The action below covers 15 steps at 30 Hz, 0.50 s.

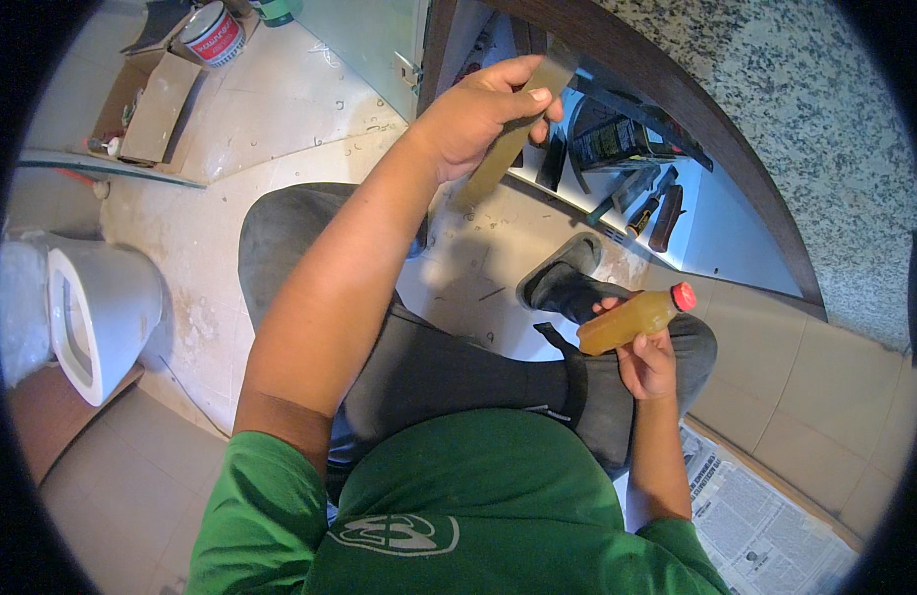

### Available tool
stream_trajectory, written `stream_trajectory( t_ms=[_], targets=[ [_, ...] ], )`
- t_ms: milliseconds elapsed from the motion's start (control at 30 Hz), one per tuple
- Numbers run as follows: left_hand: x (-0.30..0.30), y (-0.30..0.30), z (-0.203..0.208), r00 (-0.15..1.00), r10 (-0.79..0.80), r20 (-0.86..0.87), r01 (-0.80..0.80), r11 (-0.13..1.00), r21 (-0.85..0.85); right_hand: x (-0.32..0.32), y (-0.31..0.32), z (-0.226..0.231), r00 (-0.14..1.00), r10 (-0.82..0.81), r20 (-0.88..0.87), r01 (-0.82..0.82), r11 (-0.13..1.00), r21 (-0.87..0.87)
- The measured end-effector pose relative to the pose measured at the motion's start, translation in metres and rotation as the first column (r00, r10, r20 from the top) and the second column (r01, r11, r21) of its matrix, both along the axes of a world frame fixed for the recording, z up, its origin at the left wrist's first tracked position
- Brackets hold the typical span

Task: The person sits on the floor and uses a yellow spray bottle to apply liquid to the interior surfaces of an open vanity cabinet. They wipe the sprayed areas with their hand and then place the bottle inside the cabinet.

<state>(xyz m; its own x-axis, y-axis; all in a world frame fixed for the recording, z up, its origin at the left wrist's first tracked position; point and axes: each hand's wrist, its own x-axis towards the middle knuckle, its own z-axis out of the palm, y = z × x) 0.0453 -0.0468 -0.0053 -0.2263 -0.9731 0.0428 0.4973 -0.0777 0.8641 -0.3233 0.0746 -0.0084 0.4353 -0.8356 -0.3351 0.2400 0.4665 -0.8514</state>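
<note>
The left hand point(478, 109) is raised in front of the body and clenched around a flat tan strip point(513, 134). The strip's long axis runs diagonally, from lower left at the heel of the hand to upper right past the thumb, toward the open cabinet point(617, 139). The right hand point(649, 362) is lower, beside the right knee, grasping a bottle point(635, 319) of amber liquid. The bottle lies tilted near horizontal; its red cap point(684, 296) points up and right, away from the body. The strip lies up and left of the bottle, well apart. Tools point(649, 203) lie on the cabinet shelf. A sandal point(568, 283) lies on the floor just left of the bottle.
</note>
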Motion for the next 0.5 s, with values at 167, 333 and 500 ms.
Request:
stream_trajectory(
  t_ms=[167, 333, 500],
  targets=[
    [-0.0050, 0.0015, -0.0048, 1.000, -0.031, 0.001, 0.031, 0.999, -0.030, 0.0015, 0.0002, 0.0020, 1.000, -0.005, -0.003, 0.005, 1.000, 0.007],
    [-0.0048, 0.0046, -0.0067, 1.000, -0.010, -0.016, 0.011, 0.999, 0.043, 0.0001, -0.0003, 0.0008, 1.000, 0.011, -0.006, -0.011, 1.000, 0.007],
    [-0.0042, -0.0024, -0.0011, 1.000, 0.029, -0.004, -0.029, 0.999, 0.038, -0.0002, 0.0004, 0.0011, 1.000, -0.009, -0.020, 0.009, 1.000, 0.017]
  ],
)
